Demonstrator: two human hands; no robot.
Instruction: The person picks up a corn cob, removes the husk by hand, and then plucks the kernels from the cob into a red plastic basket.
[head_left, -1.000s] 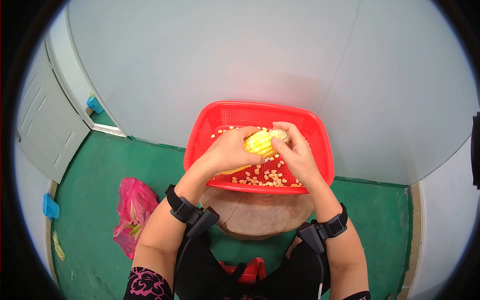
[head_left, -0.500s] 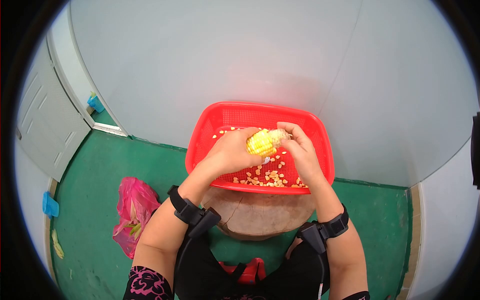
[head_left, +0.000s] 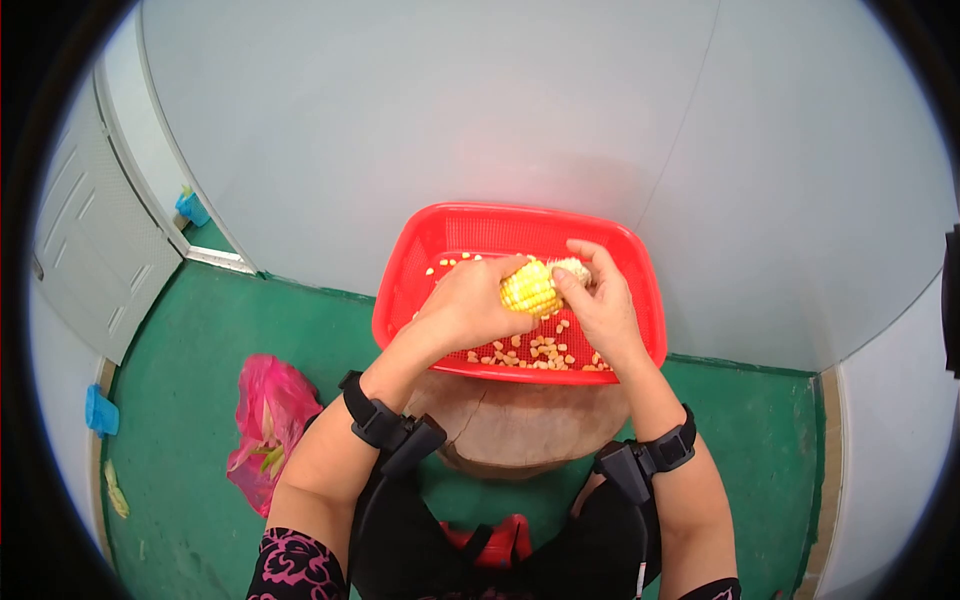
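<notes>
Over a red plastic basket (head_left: 640,260), my left hand (head_left: 470,305) is closed around a corn cob (head_left: 528,289) that lies roughly sideways. Yellow kernels cover its left part, and the right end is stripped pale. My right hand (head_left: 606,312) grips that bare end, its thumb pressed near the edge of the kernel rows and its fingers behind. Loose kernels (head_left: 546,350) lie scattered on the basket floor, mostly along the near side, with a few at the back left.
A round wooden stump (head_left: 530,420) supports the basket, close to the grey wall (head_left: 450,110). On the green floor at left lies a pink plastic bag (head_left: 275,400) with husks showing. Further left are a blue container (head_left: 100,410) and a piece of husk (head_left: 117,490).
Both hands and the cob have shifted slightly right. My right thumb has moved from the cob's bare tip toward the kernel rows, and the cob has turned a little.
</notes>
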